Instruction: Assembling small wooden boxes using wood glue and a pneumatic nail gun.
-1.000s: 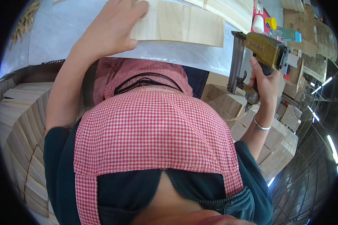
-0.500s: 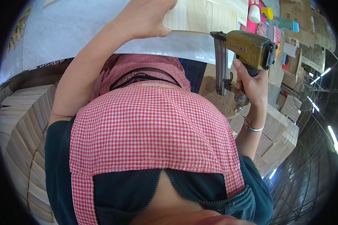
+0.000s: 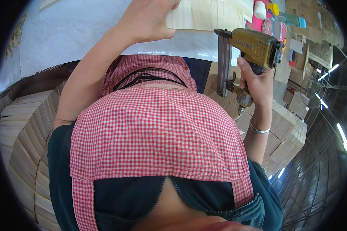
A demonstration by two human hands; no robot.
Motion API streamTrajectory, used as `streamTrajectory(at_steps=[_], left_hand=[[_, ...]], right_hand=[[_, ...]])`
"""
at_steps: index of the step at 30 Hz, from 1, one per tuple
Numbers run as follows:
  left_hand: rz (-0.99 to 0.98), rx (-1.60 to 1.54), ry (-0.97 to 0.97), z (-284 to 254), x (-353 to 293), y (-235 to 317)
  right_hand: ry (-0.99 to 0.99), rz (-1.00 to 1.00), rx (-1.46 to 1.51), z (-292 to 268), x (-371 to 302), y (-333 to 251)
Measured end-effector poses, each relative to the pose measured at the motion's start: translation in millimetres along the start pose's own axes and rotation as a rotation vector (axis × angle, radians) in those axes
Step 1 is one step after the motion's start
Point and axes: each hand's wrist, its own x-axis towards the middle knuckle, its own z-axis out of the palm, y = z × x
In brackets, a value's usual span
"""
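Note:
My right hand (image 3: 258, 82) is wrapped round the grip of a gold-brown nail gun (image 3: 254, 46). Its dark magazine (image 3: 224, 65) points toward me, while its nose lies at the near edge of the pale wooden boards (image 3: 204, 15). At the top of the view, my left hand (image 3: 152, 21) is by the left end of these boards. Its thumb is spread away from the fingers, near the boards' front edge. Most of the left fingers are cut off by the frame, so whether they press on the wood is hidden.
The boards lie on a whitish worktable (image 3: 73, 30). Stacked wood pieces (image 3: 25, 127) stand at my left, more stacks (image 3: 285, 134) at my right. A white container (image 3: 260, 10), a yellow tub (image 3: 273, 9) and a teal bottle (image 3: 295, 20) sit at the far right.
The nail gun and my right hand have shifted slightly left and up in the view. My left hand keeps nearly the same place by the boards.

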Motion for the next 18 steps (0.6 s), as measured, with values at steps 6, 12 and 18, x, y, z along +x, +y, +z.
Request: streamTrajectory(at_steps=[6,12,18], left_hand=[[-0.009,-0.221,-0.085,-7.8,-16.5,-22.3],[-0.045,-0.478,0.002,2.1,-28.8,-39.3],[-0.002,-0.500,0.064,15.4,-27.8,-42.1]], right_hand=[[-0.001,-0.095,-0.055,13.8,-9.9,-11.3],[-0.095,-0.242,-0.024,35.2,-20.7,-27.7],[-0.157,-0.230,-0.090,50.6,-26.1,-42.6]])
